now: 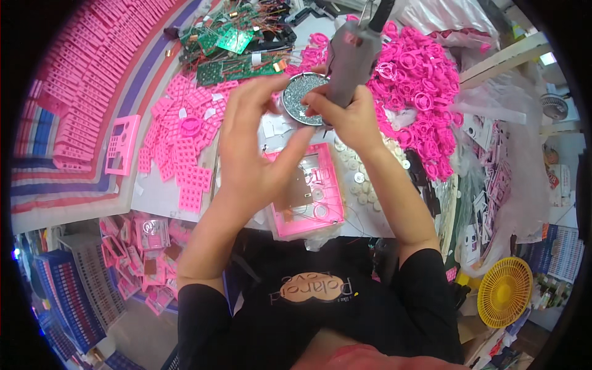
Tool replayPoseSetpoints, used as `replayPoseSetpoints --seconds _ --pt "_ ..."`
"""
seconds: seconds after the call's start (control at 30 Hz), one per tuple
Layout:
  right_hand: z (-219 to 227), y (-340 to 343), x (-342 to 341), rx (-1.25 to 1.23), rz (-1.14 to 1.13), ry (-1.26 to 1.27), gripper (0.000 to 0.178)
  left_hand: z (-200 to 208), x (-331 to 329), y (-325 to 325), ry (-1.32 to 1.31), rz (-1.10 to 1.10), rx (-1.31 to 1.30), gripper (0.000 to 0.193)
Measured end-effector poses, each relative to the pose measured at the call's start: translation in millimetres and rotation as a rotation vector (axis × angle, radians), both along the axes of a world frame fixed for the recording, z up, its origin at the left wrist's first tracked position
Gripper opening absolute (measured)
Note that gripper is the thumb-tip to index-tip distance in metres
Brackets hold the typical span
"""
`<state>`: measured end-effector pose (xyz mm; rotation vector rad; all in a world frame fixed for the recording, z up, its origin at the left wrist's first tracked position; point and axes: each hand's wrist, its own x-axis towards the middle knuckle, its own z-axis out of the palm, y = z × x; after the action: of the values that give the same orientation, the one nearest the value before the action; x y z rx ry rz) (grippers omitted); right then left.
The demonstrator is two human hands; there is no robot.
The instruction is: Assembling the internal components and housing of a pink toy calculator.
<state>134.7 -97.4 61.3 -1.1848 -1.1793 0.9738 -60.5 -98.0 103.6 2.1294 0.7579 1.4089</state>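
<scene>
My right hand [353, 120] is closed around the lower end of a grey power screwdriver [356, 58] with a black cord at its top. Its thumb reaches over a round dish [285, 106] filled with small silvery screws [300, 92]. To the left of the dish, my left hand [250, 139] is open, fingers curved and thumb spread apart, with nothing seen between them. Below the hands lies a pink plastic casing [336, 200] with wires and a brown panel [293, 192] inside, partly behind my left hand. The screwdriver's tip is hidden.
Pink ring-shaped parts [425, 92] are heaped at right, beside white round discs [364, 179]. Pink button pads [182, 145] lie at left, near rows of pink casings [92, 61]. Green circuit boards [228, 68] with loose wires are piled behind. A yellow basket [504, 292] stands lower right.
</scene>
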Motion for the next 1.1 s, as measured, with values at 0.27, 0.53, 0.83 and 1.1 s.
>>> replayPoseSetpoints --seconds 0.27,0.53,0.83,1.1 --pt "-0.7 -14.0 -17.3 0.188 -0.096 0.007 0.024 37.5 49.5 20.5 -0.043 -0.016 0.155 0.072" --pt "7.1 -20.8 -27.4 0.330 -0.141 -0.138 0.019 42.8 61.6 15.6 -0.106 0.001 0.103 0.058" --pt "44.4 -64.7 -38.3 0.199 0.193 0.121 0.031 28.3 4.0 -17.1 -0.083 -0.024 0.162 0.056" --pt "-31.1 -70.8 -52.6 0.280 0.106 -0.054 0.038 -103.8 -59.6 -65.0 0.544 -0.051 -0.013 0.022"
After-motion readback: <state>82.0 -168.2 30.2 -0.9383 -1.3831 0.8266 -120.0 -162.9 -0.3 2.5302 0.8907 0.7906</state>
